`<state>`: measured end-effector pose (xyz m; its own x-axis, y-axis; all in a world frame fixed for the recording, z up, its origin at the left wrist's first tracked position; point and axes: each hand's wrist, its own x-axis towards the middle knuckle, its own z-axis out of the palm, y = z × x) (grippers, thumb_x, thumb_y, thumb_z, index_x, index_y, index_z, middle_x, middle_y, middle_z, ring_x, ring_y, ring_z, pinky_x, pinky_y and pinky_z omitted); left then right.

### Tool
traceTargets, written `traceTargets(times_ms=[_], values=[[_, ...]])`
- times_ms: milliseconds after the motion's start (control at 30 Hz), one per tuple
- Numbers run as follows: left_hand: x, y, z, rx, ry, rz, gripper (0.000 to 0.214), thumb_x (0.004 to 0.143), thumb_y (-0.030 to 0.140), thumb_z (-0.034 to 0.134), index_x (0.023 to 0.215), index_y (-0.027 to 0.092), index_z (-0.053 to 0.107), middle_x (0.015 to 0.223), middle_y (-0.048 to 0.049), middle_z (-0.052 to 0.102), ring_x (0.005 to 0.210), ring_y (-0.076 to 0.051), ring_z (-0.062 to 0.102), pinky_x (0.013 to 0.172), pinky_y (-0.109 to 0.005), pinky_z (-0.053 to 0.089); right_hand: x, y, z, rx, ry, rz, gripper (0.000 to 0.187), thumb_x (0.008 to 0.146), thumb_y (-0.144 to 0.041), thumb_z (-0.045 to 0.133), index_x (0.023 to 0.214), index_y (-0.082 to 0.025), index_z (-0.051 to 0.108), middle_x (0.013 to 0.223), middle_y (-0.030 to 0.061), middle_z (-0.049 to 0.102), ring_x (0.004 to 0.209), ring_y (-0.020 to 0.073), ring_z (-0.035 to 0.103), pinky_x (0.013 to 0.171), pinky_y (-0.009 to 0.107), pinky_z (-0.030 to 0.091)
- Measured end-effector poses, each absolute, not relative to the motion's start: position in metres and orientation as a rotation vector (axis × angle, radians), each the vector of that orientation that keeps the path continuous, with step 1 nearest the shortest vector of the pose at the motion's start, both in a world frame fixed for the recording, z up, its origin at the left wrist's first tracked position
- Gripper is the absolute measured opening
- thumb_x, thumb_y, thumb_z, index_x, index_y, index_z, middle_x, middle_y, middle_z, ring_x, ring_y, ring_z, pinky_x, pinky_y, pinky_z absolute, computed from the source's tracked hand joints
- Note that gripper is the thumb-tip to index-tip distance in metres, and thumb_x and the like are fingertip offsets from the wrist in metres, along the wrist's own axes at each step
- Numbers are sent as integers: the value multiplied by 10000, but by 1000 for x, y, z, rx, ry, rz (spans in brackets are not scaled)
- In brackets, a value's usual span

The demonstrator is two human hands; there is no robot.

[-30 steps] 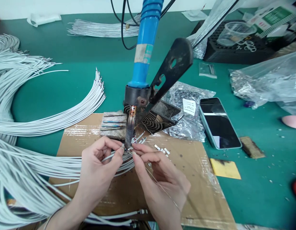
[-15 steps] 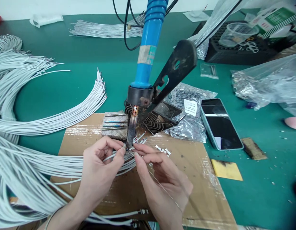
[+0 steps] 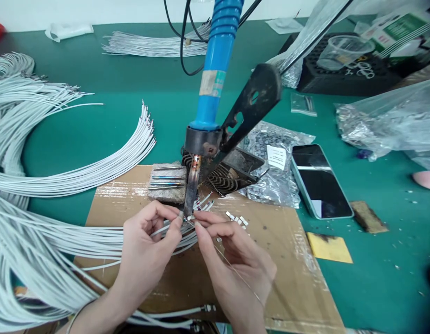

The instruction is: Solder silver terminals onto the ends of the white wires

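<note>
My left hand [image 3: 143,248] is closed in a pinch on the end of a white cable [image 3: 160,231], just left of the soldering iron's tip. The blue-handled soldering iron [image 3: 210,88] points down, held in a black metal stand [image 3: 251,109]. My right hand [image 3: 237,262] pinches a thin solder wire [image 3: 240,277], which trails across the palm. Its fingertips are beside a tiny pale part [image 3: 190,217] at the iron's tip; whether they also hold that part is unclear. More white cables [image 3: 96,239] run beneath my left hand.
Cardboard [image 3: 270,269] lies under the work. Small white pieces [image 3: 237,218] are scattered right of the tip. Metal bits rest on a grey block [image 3: 167,181]. A phone [image 3: 321,181], yellow sponge [image 3: 329,247] and parts bag [image 3: 276,157] lie right. Cable bundles [image 3: 82,169] cover the left.
Both hands stay at the iron's tip with almost no movement. My left hand has shifted very slightly, and the pale part at the tip shows a little more clearly.
</note>
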<state>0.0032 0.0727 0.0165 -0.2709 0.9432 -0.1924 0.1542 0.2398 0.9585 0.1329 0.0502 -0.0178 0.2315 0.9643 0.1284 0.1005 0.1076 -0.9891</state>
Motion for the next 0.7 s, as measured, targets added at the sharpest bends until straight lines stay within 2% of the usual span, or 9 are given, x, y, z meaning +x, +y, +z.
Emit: traceTargets(times_ms=[267, 500, 700], values=[[2, 64, 13, 1181, 1618, 1144, 116, 841, 214, 699, 727, 199, 684, 826, -40, 754, 667, -138, 666, 454, -177, 404, 136, 49, -23, -1255, -1165, 926, 182, 925, -124, 731, 802, -244, 671, 1008, -24, 816, 987, 116, 778, 896, 186, 574], [2, 62, 10, 1237, 1599, 1129, 128, 879, 195, 681, 752, 212, 678, 878, -28, 737, 768, -145, 692, 518, -161, 448, 133, 51, -20, -1255, -1167, 863, 183, 914, -119, 741, 785, -230, 674, 970, -21, 815, 933, 105, 784, 867, 168, 578], [3, 63, 12, 1218, 1565, 1153, 137, 880, 187, 673, 746, 210, 670, 839, -9, 720, 622, -99, 620, 475, -154, 419, 133, 50, -20, -1247, -1188, 809, 187, 906, -93, 748, 790, -226, 687, 954, -12, 820, 890, 115, 788, 835, 189, 596]])
